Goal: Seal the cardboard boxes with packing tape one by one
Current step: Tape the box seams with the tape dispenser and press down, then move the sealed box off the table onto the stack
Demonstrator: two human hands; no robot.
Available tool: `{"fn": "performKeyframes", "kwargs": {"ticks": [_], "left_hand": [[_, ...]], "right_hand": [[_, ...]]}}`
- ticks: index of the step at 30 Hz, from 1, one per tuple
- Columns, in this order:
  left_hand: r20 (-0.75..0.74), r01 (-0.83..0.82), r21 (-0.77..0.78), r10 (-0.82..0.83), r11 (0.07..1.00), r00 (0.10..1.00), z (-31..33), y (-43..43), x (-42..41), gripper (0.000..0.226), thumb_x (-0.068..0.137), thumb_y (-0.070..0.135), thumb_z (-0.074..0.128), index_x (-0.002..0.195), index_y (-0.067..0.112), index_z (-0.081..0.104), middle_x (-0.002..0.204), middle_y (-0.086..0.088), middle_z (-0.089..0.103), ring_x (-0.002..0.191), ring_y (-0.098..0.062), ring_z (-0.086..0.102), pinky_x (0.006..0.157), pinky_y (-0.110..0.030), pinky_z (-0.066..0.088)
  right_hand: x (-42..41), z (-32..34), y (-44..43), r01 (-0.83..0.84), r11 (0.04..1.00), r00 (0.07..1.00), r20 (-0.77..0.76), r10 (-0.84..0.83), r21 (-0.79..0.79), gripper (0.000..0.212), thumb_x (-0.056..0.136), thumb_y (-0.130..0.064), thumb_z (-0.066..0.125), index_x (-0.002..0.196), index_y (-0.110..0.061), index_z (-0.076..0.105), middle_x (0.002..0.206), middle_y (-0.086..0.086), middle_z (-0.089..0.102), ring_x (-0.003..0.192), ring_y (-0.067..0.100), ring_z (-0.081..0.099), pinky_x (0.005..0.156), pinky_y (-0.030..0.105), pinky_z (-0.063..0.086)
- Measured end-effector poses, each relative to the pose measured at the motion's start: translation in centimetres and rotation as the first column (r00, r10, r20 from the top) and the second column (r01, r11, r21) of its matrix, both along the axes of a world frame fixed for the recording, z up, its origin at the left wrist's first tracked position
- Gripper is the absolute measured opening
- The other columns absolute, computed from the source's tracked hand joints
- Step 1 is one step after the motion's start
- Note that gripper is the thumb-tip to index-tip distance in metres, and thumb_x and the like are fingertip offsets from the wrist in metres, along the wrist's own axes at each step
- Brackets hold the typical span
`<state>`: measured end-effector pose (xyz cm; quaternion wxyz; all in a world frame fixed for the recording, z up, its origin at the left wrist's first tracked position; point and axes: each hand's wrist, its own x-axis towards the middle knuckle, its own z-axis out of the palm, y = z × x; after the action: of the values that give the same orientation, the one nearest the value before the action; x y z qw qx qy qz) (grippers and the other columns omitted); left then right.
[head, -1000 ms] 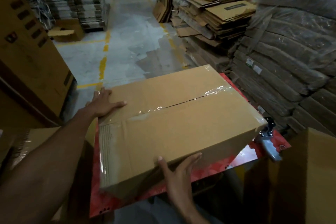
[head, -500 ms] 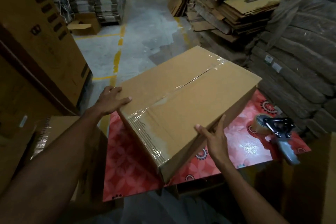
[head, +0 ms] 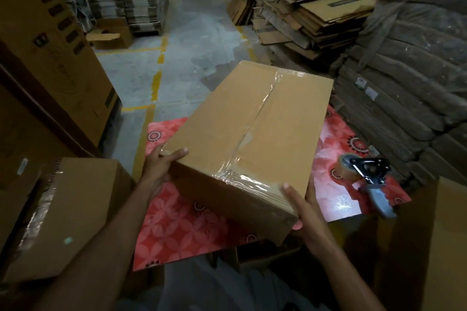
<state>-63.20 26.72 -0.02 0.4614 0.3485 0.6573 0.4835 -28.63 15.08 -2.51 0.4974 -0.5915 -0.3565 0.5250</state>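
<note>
Now left grip [head: 161, 166] and right grip [head: 307, 212] clasp the box [head: 240, 129]; tape dispenser [head: 366, 174] lies nearby.

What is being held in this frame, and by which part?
The box: left hand grips its near left corner, right hand its near right corner.
</note>
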Motion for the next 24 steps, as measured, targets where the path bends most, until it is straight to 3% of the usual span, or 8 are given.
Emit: {"fn": "performKeyframes", "kwargs": {"ticks": [5, 7, 9, 13, 15, 19, 22, 24], "left_hand": [[0.074, -0.124, 0.045, 0.120, 0.991, 0.990, 1.8, -3.3, -1.9, 0.082, 0.046, 0.037, 0.099, 0.122, 0.028, 0.069, 0.125, -0.007, 0.067, 0.105, -0.028, 0.068, 0.073, -0.051, 0.061], [0.085, -0.198, 0.087, 0.191, 0.976, 0.978, 2.8, -5.6, -3.7, 0.069, 0.060, 0.026, 0.096, 0.122, 0.025, 0.066, 0.122, -0.006, 0.064, 0.094, -0.023, 0.069, 0.070, -0.043, 0.060], [0.108, -0.288, 0.114, 0.276, 0.951, 0.955, 4.4, -8.2, -5.8, 0.071, 0.065, 0.021, 0.093, 0.129, 0.020, 0.063, 0.122, -0.008, 0.063, 0.091, -0.025, 0.070, 0.067, -0.041, 0.059], [0.102, -0.424, 0.231, 0.412, 0.876, 0.906, 8.2, -13.8, -11.1, 0.039, 0.073, 0.017, 0.087, 0.106, 0.029, 0.072, 0.108, 0.000, 0.075, 0.098, -0.024, 0.072, 0.074, -0.041, 0.061], [0.088, -0.514, 0.257, 0.510, 0.818, 0.856, 10.3, -17.1, -13.2, 0.046, 0.074, 0.020, 0.087, 0.115, 0.028, 0.068, 0.113, 0.002, 0.072, 0.101, -0.021, 0.070, 0.079, -0.041, 0.060], [0.061, -0.676, 0.290, 0.692, 0.677, 0.719, 13.4, -23.8, -17.3, 0.061, 0.079, 0.020, 0.085, 0.132, 0.021, 0.055, 0.117, 0.003, 0.065, 0.099, -0.015, 0.067, 0.067, -0.030, 0.060], [0.056, -0.720, 0.272, 0.737, 0.638, 0.674, 14.5, -28.1, -20.8, 0.071, 0.073, 0.029, 0.089, 0.135, 0.018, 0.058, 0.128, -0.003, 0.065, 0.107, -0.020, 0.068, 0.076, -0.036, 0.061], [0.026, -0.739, 0.254, 0.760, 0.624, 0.650, 14.7, -30.2, -22.8, 0.048, 0.077, 0.027, 0.086, 0.120, 0.021, 0.065, 0.119, 0.000, 0.068, 0.107, -0.020, 0.068, 0.082, -0.042, 0.060]], "right_hand": [[-2.0, 2.3, -0.6, 0.012, 0.998, 0.993, -0.120, -0.004, 0.065, 0.061, 0.083, -0.027, 0.079, 0.133, -0.050, 0.052, 0.129, -0.012, 0.068, 0.119, 0.026, 0.065, 0.094, 0.058, 0.055], [-3.0, 3.8, 0.1, -0.065, 0.993, 0.986, -0.145, 0.079, 0.103, 0.056, 0.086, -0.021, 0.075, 0.132, -0.046, 0.055, 0.126, -0.007, 0.070, 0.117, 0.031, 0.066, 0.094, 0.063, 0.053], [-5.1, 4.9, 1.0, -0.150, 0.978, 0.974, -0.151, 0.171, 0.144, 0.056, 0.086, -0.019, 0.074, 0.133, -0.043, 0.056, 0.125, -0.004, 0.071, 0.117, 0.033, 0.066, 0.096, 0.064, 0.049], [-11.7, 7.1, 3.6, -0.282, 0.935, 0.922, -0.208, 0.326, 0.217, 0.065, 0.081, -0.014, 0.075, 0.137, -0.037, 0.051, 0.125, 0.001, 0.071, 0.112, 0.029, 0.068, 0.093, 0.048, 0.051], [-15.5, 8.2, 4.4, -0.359, 0.904, 0.886, -0.220, 0.408, 0.233, 0.074, 0.072, -0.023, 0.078, 0.138, -0.032, 0.048, 0.128, 0.003, 0.068, 0.112, 0.029, 0.067, 0.087, 0.041, 0.052], [-23.2, 9.8, 4.2, -0.560, 0.782, 0.764, -0.196, 0.615, 0.274, 0.070, 0.071, -0.026, 0.077, 0.134, -0.036, 0.049, 0.127, -0.003, 0.069, 0.109, 0.026, 0.068, 0.072, 0.028, 0.045], [-28.2, 10.5, 2.8, -0.662, 0.677, 0.659, -0.181, 0.730, 0.322, 0.067, 0.078, -0.019, 0.073, 0.136, -0.041, 0.048, 0.124, -0.008, 0.070, 0.105, 0.017, 0.069, 0.070, 0.027, 0.045], [-31.0, 10.3, 2.0, -0.694, 0.645, 0.627, -0.172, 0.760, 0.320, 0.072, 0.076, -0.021, 0.074, 0.139, -0.044, 0.047, 0.127, -0.009, 0.069, 0.111, 0.018, 0.068, 0.078, 0.033, 0.049]]}}
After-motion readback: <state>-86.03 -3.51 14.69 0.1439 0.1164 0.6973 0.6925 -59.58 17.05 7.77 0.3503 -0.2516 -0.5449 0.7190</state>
